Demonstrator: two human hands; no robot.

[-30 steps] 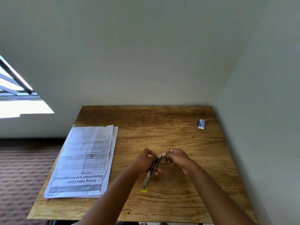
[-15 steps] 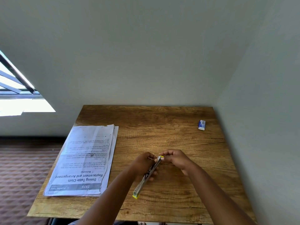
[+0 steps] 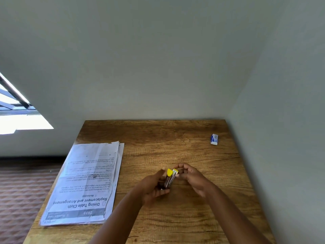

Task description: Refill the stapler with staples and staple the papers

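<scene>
A small stapler (image 3: 170, 178) with yellow ends and a metal staple rail stands nearly upright above the middle of the wooden table (image 3: 175, 138). My left hand (image 3: 152, 188) grips its lower body. My right hand (image 3: 190, 176) pinches the yellow-tipped top end with fingertips. A stack of printed papers (image 3: 88, 184), headed "Dining Table Cloth Replacement and Arrangement", lies flat on the table's left side. A small blue and white staple box (image 3: 214, 139) rests at the far right of the table.
A wall runs close along the table's right edge and another behind its far edge. Patterned floor (image 3: 21, 196) lies to the left, below a bright window (image 3: 15, 118).
The long yellow-tipped part that stuck out toward me half a second ago has folded in; the stapler now stands short and upright between both hands, yellow ends up.
</scene>
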